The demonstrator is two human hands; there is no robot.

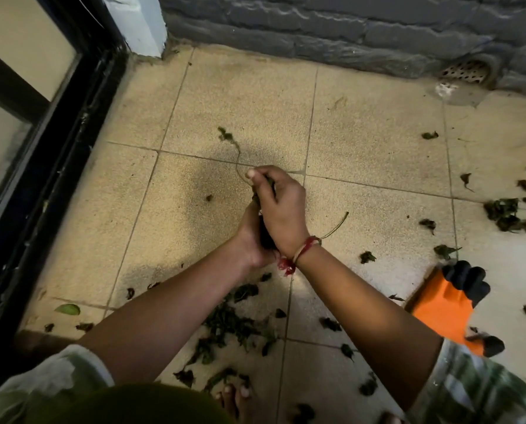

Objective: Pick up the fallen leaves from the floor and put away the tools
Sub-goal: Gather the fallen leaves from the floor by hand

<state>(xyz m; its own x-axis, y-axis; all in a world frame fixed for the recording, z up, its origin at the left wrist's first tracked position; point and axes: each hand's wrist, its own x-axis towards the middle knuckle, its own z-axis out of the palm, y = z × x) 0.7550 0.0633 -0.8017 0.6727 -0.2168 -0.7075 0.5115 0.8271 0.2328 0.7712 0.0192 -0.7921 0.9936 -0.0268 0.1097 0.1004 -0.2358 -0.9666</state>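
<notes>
My right hand (278, 206) pinches a thin stem with wilted leaves (229, 142) that trails up and to the left over the tiles. My left hand (251, 237) sits just under it, curled round a dark bunch of leaves and stems, mostly hidden by the right hand. Another thin stem (336, 224) sticks out to the right past my right wrist. Dark fallen leaves lie scattered on the floor, with a heap (234, 325) below my arms and another pile (507, 215) at the right. An orange tool with black handles (448, 304) lies on the tiles at the lower right.
A black door frame (57, 166) runs along the left. A grey stone wall (347, 32) closes the back, with a floor drain (466, 70) at its right foot. One green leaf (67, 309) lies near the frame. My bare toes (235, 396) show at the bottom.
</notes>
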